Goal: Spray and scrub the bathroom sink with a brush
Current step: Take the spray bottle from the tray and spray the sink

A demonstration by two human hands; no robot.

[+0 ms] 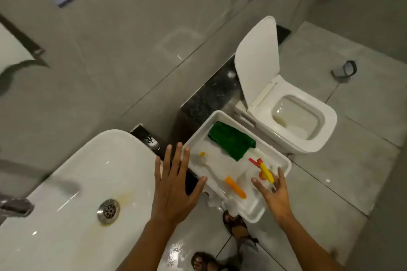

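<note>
A white sink (72, 182) with a metal drain (108, 211) and yellowish stains fills the lower left. Right of it stands a white tray (284, 160). In the tray lie a spray bottle (264, 170) with a red and yellow trigger head, a brush (220, 179) with an orange handle, and a green cloth (231, 139). My left hand (174, 185) is spread flat between the sink's rim and the tray's left edge and holds nothing. My right hand (273, 191) hovers with fingers apart at the spray bottle; whether it touches the bottle is unclear.
A dark tap (15, 205) sticks out at the sink's left. A white toilet (295, 121) with its lid up stands beyond the tray. My sandalled feet (236, 225) stand on the wet grey floor tiles below the tray. A dark granite ledge (211, 92) runs along the wall.
</note>
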